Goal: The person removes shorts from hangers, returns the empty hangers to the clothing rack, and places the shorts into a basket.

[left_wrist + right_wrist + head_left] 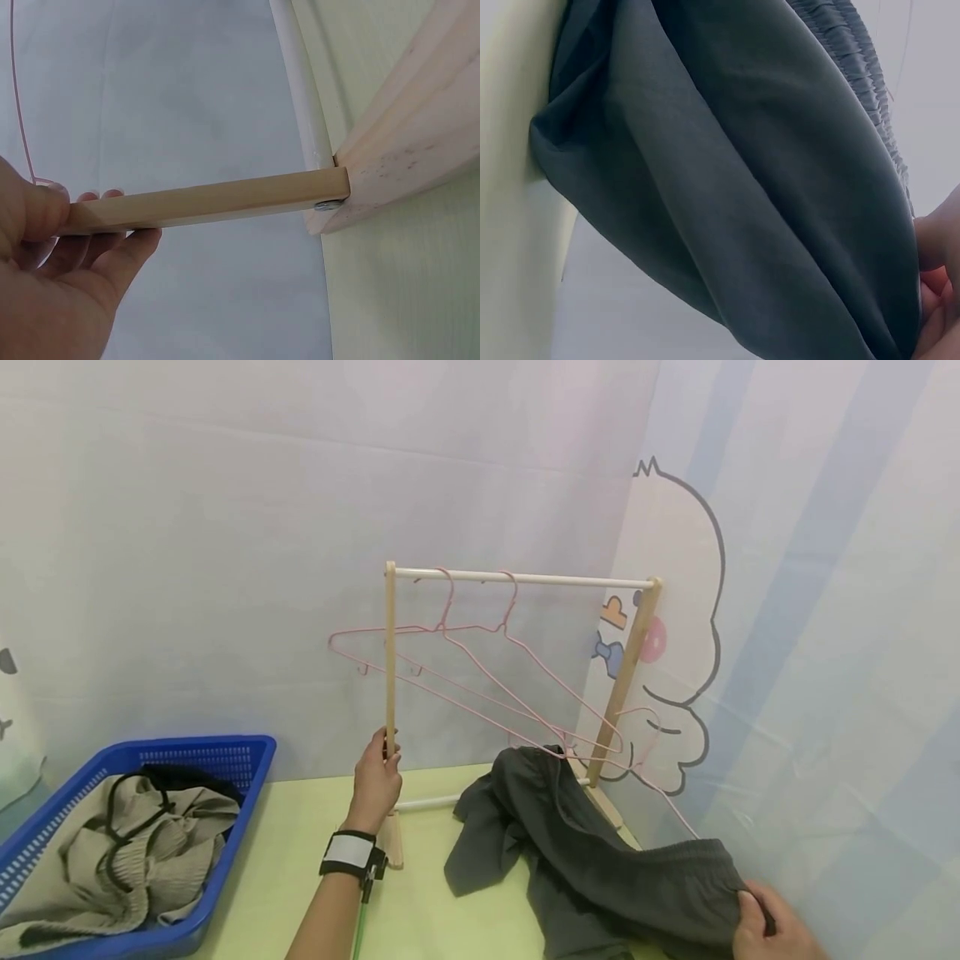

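Nearest to where I'm standing, the right hand [776, 928] pinches one edge of the elastic waistband of a dark gray garment [615, 868] — the cloth drapes from there across the pale tabletop [300, 835] toward the rack's far foot. A loose pink hanger [670, 798] slants down to that waistband; whether its end sits inside, I can't tell. The left hand [377, 785] grasps the lower part of the rack's left wooden post [391, 652], so both hands are occupied. Two pink hangers [515, 589] hang bare from the white rail [585, 581]. Off to the left — a blue basket [258, 777] with rumpled khaki clothing [97, 852] inside.
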`<act>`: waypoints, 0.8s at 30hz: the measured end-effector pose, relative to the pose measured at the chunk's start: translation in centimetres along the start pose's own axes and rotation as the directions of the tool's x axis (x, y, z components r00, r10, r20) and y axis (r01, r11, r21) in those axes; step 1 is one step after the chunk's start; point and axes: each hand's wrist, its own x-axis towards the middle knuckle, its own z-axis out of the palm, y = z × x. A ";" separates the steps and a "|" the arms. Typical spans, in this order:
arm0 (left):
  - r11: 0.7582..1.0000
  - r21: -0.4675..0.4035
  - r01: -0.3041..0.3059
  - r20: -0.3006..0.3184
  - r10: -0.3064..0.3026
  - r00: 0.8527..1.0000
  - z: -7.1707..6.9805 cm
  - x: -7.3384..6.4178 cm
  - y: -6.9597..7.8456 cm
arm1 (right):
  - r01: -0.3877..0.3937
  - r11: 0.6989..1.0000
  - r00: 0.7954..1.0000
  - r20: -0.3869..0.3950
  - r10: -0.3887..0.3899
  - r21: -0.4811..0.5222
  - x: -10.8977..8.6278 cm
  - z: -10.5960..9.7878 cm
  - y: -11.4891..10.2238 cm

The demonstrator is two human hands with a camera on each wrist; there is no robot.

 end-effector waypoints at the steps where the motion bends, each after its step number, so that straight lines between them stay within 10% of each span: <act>1: 1.000 0.000 -0.002 -0.002 0.002 1.000 0.0 0.0 0.0 | 0.021 0.999 0.999 -0.047 -0.019 0.035 -0.3 -0.1 0.0; 10: 1.000 0.012 -0.026 -0.006 0.026 1.000 0.2 0.1 -0.2 | 0.133 0.977 0.979 -0.174 -0.104 0.165 -1.2 -1.5 -0.6; 24: 1.000 0.004 -0.027 -0.010 0.027 1.000 0.1 -0.2 -0.1 | 0.196 0.979 0.980 -0.027 -0.195 0.056 -0.6 -2.5 -2.0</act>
